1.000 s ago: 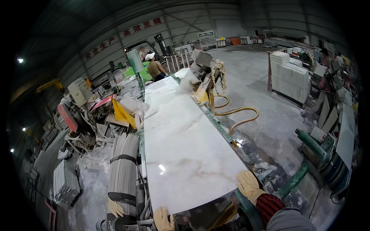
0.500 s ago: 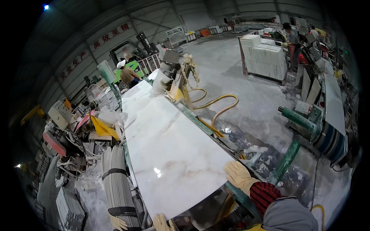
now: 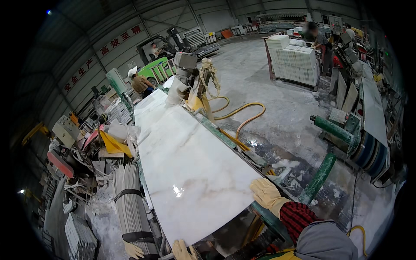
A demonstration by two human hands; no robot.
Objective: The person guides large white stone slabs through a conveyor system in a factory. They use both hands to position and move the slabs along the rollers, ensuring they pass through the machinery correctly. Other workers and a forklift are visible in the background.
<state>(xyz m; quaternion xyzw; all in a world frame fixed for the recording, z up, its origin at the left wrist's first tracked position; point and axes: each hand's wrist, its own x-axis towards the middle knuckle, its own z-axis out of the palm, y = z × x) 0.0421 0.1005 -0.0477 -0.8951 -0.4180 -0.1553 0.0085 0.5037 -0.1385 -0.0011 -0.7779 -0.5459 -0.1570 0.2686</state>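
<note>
1. White slab (image 3: pixel 195 160): lies flat, face up, along a machine bed whose green rail (image 3: pixel 215 131) flanks its right side; its near end is between the person's gloved hands.
2. Right hand (image 3: pixel 269 197): fingers extended and held together, laid on the near right corner. The thumb is hidden, so whether it grips cannot be told.
3. Left hand (image 3: pixel 183 250): fingertips bent over the near left corner, the palm cut off by the frame; its closure cannot be told.
4. Handling (judged from appearance): stone-like, hence probably heavy, stiff and brittle, with corners liable to chip. The bright glint suggests a smooth, slippery face. Hold is best taken at both near corners, fingers supporting the underside.
5. Orientation: the long axis runs from the person away and leftward; the far end passes beside a grey machine head (image 3: pixel 185 60).
</note>
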